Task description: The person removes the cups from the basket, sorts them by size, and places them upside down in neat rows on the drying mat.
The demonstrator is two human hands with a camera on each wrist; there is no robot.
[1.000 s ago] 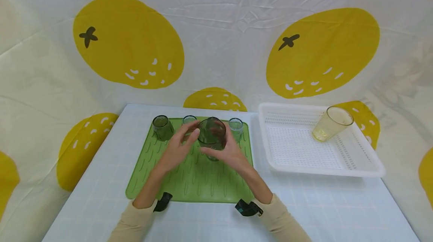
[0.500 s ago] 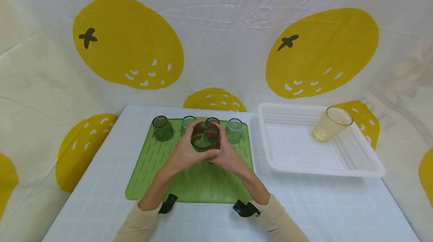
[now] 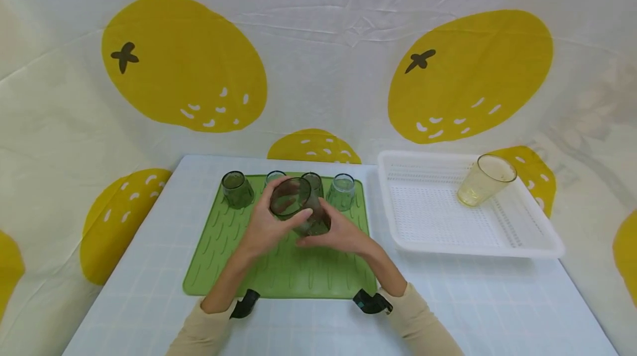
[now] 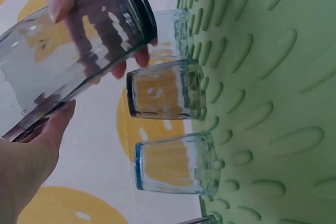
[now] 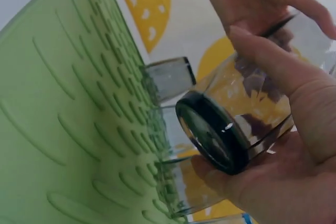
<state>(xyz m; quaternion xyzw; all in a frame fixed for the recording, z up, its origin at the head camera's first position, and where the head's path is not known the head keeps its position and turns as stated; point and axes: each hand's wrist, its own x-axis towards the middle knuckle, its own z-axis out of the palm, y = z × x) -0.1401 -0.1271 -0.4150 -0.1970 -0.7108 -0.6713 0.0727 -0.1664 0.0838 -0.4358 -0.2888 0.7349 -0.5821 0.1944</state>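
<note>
Between both hands, above the green ridged mat, is a tall smoky-grey drinking glass. It tilts, mouth up toward the left and thick dark base down toward the right. My left hand grips it near the rim, thumb along the near side. Lower down, my right hand curls round the base end, as the right wrist view shows with the glass base beside the palm. Behind them on the mat stand a small dark glass, a pale bluish glass, another dark glass and another bluish glass.
To the right of the mat stands a white perforated plastic basket. A tall yellow-tinted glass leans inside it, toward its right side. The table has a pale checked cloth, and a fruit-printed curtain hangs behind.
My left hand has closed onto the tall glass, and the right hand has shifted toward its base. The glass has moved left and tipped, its mouth now toward the left.
</note>
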